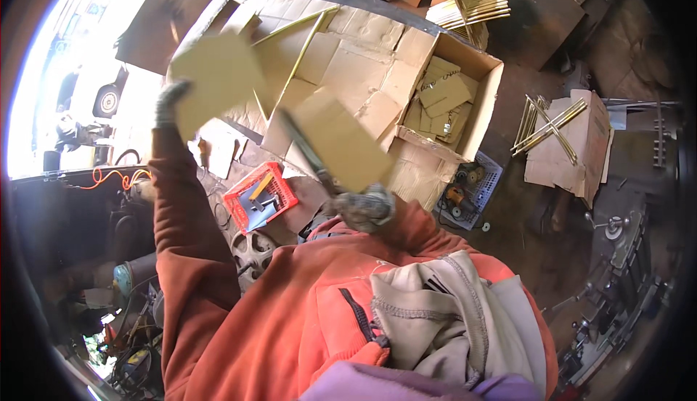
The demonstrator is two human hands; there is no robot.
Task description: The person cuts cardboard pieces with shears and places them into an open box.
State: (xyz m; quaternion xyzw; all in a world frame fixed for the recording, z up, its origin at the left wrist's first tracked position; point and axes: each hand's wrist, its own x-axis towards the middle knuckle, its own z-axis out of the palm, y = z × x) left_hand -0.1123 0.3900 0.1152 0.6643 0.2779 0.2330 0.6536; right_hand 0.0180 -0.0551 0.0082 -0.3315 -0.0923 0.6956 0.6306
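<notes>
My left hand [172,101], in a grey glove, is closed on the edge of a tan cardboard piece [221,74] held out at the left. The piece is smeared by motion. My right hand [365,209], in a mottled grey glove, grips the lower end of a long, narrow dark tool [308,152] in front of my body. Its exact kind is not clear. Beside the tool, a second cardboard piece [345,143] reaches down to the right glove; whether those fingers also pinch it, I cannot tell.
Flattened cardboard [363,60] covers the work surface. An open box [483,103] at the right holds several cut pieces. Brass-coloured rods lie on another carton [573,150]. A red basket [290,190] and a blue-grey crate [485,198] hold tools. Machinery [617,277] stands far right.
</notes>
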